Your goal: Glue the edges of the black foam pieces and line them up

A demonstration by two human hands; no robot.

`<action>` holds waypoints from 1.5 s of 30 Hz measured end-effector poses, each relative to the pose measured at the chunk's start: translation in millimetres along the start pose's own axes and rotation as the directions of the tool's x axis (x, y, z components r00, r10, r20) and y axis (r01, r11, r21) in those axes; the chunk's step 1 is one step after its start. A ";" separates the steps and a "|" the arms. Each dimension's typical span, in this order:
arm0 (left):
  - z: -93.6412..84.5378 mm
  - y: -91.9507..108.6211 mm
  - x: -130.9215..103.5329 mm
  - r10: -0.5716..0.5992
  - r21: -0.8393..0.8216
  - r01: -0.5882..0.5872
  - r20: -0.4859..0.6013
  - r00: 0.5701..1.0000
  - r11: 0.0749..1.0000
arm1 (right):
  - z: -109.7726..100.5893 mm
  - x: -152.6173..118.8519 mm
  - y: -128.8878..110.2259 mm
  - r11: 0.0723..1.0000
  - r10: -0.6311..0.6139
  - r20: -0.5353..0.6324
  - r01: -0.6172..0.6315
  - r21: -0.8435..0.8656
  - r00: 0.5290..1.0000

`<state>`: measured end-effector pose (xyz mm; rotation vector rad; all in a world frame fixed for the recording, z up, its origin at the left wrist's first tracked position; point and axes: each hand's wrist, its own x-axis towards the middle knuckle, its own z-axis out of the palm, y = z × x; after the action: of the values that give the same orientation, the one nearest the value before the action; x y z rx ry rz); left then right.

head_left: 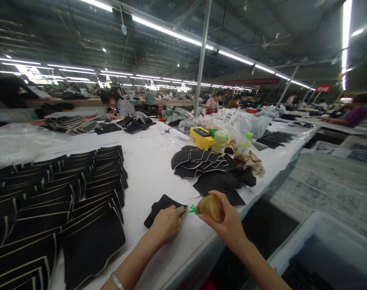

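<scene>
White table [147,169], black pieces [161,205], strip lights [171,31]

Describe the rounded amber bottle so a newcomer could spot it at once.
Start at the white-covered table and find the right hand near its closest edge. That hand holds the rounded amber bottle sideways. Unlike the upright clear bottle with a green cap farther back, it has a thin green nozzle pointing toward the flat black piece under the left hand.
</scene>
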<state>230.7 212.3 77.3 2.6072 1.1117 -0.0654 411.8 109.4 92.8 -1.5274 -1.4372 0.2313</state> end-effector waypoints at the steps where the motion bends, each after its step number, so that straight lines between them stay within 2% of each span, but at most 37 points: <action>1: -0.5 -0.3 0.2 -0.003 -0.003 0.003 0.005 1.000 1.000 | 1.4 1.3 0.2 1.000 -0.010 0.004 0.010 -0.015 1.000; 10: 5.5 0.0 -0.1 -0.032 -0.015 0.031 -0.014 0.999 0.999 | 7.0 3.7 -1.3 0.993 -0.081 0.031 0.083 -0.081 0.996; 14: 8.8 -0.9 -2.4 -0.045 -0.031 0.044 -0.017 0.999 0.999 | 7.0 4.9 -2.3 0.997 -0.026 0.043 0.029 -0.069 0.999; 20: 10.2 -1.6 -3.6 -0.048 -0.101 0.047 -0.008 0.999 0.994 | 6.2 6.1 1.2 0.997 -0.006 -0.006 0.006 -0.073 1.000; 24: 9.1 -2.7 -4.3 -0.028 -0.127 0.028 0.002 1.000 0.991 | 3.6 5.3 3.1 0.998 0.058 0.038 -0.057 -0.019 0.998; 30: 9.4 -4.5 -5.5 -0.033 -0.139 0.033 0.003 0.999 0.990 | 2.2 8.4 7.8 0.991 0.132 -0.019 -0.132 0.027 0.991; 33: 10.2 -5.0 -6.0 -0.027 -0.148 0.026 -0.002 1.000 0.989 | 2.3 4.8 8.9 0.987 0.154 0.009 -0.154 0.050 0.988; 37: 12.3 -6.1 -6.8 -0.013 -0.146 0.012 -0.010 1.000 0.989 | 1.0 2.6 9.5 0.978 0.163 0.067 -0.170 0.118 0.984; 42: 13.8 -7.4 -6.9 -0.017 -0.157 0.019 0.012 1.000 0.987 | 0.8 5.5 11.3 0.990 0.129 -0.037 -0.127 0.059 0.991; 45: 12.6 -8.0 -8.0 -0.004 -0.171 0.006 0.010 1.000 0.985 | 2.4 1.7 10.9 0.984 0.141 0.044 -0.145 0.101 0.989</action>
<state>220.4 208.2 64.5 2.4491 1.0709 0.0157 417.7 114.1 84.4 -1.5488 -1.3233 0.4167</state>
